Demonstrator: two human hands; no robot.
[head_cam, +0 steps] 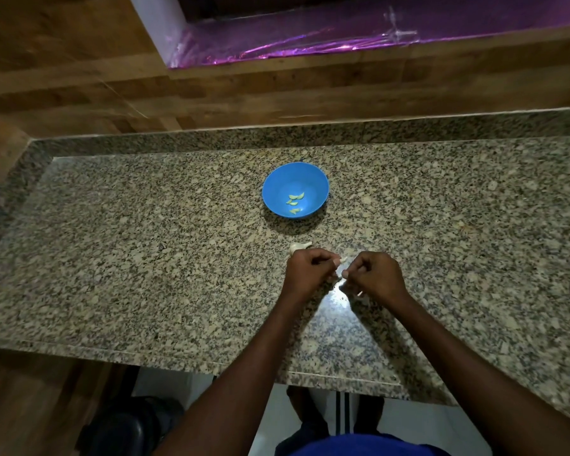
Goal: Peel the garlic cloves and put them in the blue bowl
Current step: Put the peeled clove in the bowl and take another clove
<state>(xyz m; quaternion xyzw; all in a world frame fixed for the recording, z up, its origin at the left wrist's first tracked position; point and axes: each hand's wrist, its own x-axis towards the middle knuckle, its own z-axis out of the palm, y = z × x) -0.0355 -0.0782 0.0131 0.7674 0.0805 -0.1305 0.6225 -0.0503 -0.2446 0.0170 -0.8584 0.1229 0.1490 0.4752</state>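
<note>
Head view: both hands close together over the near middle of the speckled tabletop. Left hand curled, its grip pinching a pale clove at the fingertips. Right hand curled too, fingertips meeting the same clove from the other side, a scrap of pale skin showing beneath; exact hold there hard to tell. Just beyond the left hand, a garlic piece lying on the stone. Farther back, well apart from the hands, blue bowl upright with a few peeled cloves inside.
</note>
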